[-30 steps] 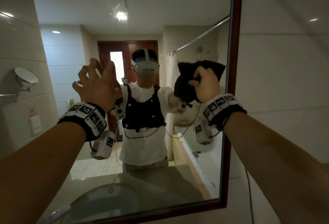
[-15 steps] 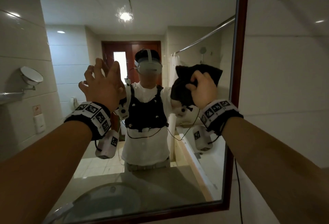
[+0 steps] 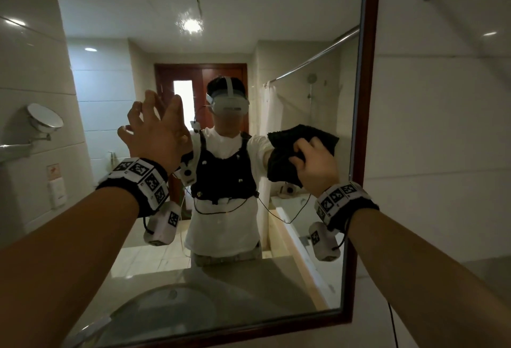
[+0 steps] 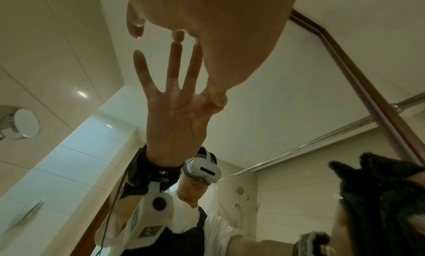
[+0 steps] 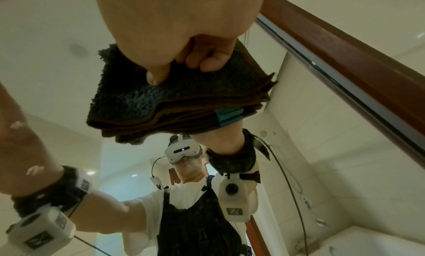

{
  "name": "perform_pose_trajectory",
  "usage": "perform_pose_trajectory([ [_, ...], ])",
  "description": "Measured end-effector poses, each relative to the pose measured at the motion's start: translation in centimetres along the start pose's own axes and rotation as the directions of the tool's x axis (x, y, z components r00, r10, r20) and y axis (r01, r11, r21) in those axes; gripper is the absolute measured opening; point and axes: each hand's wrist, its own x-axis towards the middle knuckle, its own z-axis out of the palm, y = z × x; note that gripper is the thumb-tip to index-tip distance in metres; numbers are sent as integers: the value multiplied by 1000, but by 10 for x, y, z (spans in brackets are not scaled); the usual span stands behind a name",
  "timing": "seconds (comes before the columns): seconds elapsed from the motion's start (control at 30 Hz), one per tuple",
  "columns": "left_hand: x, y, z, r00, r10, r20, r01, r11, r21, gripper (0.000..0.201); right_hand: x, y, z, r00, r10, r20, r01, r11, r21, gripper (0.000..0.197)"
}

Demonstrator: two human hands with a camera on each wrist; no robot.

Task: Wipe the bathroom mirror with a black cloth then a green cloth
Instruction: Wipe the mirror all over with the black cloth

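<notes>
L to R: round wall mirror (image 3: pixel 45 120) on tiled wall. Left hand (image 3: pixel 157 137) raised at bathroom mirror (image 3: pixel 276 29), fingers (image 3: pixel 150 104) spread apart, tips on glass, holding nothing. Right hand (image 3: pixel 315 165) fingers clamped on folded black cloth (image 3: pixel 284 154), pressed to glass nr wooden frame (image 3: pixel 369 98).

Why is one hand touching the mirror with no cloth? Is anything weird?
Nothing looks broken or spilled. The left hand rests bare fingertips on the mirror, which might leave smudges. The right hand holds the black cloth.
</notes>
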Motion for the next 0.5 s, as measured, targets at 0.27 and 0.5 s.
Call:
perform_pose_trajectory([
  [0.27,2,-3,-1,1000,10,2,-10,1000,30,86,13,20,-19,938,308,-159,-256,924,283,21],
  [0.5,3,-5,-1,999,30,-12,-30,999,25,88,41,13,-29,848,491,-199,-385,829,405,29],
])
